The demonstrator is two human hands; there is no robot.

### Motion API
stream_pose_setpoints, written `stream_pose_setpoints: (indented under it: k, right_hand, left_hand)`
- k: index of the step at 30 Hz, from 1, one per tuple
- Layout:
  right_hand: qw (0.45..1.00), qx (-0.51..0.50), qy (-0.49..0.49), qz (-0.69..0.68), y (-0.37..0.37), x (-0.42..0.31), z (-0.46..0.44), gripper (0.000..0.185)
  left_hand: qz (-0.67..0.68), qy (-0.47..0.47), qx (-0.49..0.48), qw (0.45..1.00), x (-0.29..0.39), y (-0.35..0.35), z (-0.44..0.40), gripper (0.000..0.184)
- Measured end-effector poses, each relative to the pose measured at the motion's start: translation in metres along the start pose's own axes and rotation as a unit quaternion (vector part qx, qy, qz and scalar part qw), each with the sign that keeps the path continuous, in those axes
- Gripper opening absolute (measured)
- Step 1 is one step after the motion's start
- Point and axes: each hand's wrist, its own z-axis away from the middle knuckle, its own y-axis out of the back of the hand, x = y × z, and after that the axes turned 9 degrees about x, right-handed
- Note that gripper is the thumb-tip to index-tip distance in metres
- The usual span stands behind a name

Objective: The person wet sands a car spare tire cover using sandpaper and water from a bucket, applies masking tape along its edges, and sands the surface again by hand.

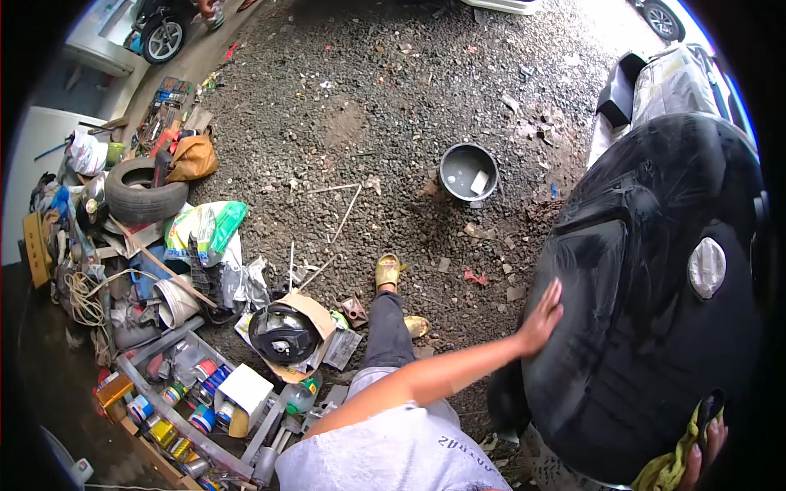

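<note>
My left hand (544, 321) lies flat against the edge of a large black vehicle body panel (598, 344), its fingers stretched out and holding nothing. The panel has a smudged, dusty surface, a recessed outline and a round patch in a silvery covering (706, 268). At the lower right, my right hand (714, 446) is closed around a yellow-green cloth (673, 465) beside the panel's lower edge. Part of that hand is hidden by the cloth.
A dark bucket (469, 172) with a pale block inside stands on the gravel (393, 106). Leftward lie a tire (146, 192), a helmet (283, 333), plastic bags and a grey crate (233, 458) of cans. A silver-covered part (673, 88) sits behind the panel. Another person's foot (213, 16) shows at top left.
</note>
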Motion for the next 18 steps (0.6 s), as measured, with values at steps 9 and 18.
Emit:
stream_pose_setpoints:
  k: [9,18]
  right_hand:
    - [0.997,-0.043,-0.064,0.014,0.013,-0.012,0.015,0.061]
    - [0.997,-0.041,-0.065,0.025,0.008,-0.010,0.013,0.046]
  left_hand:
    - [-0.049,0.027,-0.003,0.998,-0.084,-0.006,-0.078,0.065]
    - [-0.008,-0.005,-0.041,0.999,-0.005,0.013,0.034,0.063]
